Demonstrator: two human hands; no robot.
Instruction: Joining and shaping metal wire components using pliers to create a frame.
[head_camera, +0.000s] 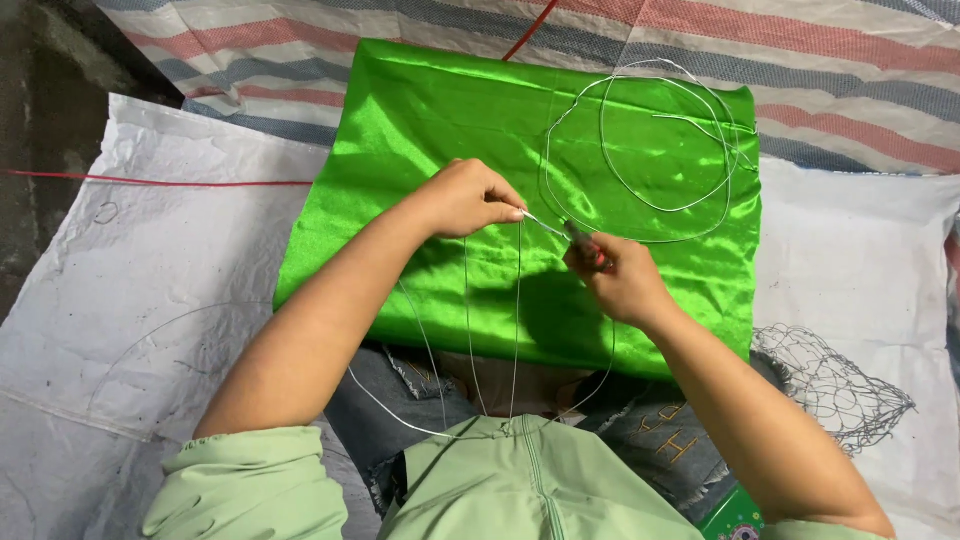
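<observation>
A sheet of shiny green satin cloth (450, 130) lies spread in front of me on the ground. Thin silver wire (640, 205) coils in loops over the cloth's right half and runs down toward my lap. My left hand (465, 195) pinches the wire between thumb and fingers above the middle of the cloth. My right hand (620, 280) grips a small tool with a red handle, likely pliers (580, 236), whose tip meets the wire just right of my left fingers. Both hands hover over the cloth, a few centimetres apart.
White woven sacks (150, 260) cover the ground left and right. A striped red, blue and white tarp (830, 70) lies beyond the cloth. A crumpled piece of wire mesh (830, 385) sits at the right by my knee. A red string (150, 181) crosses the left sack.
</observation>
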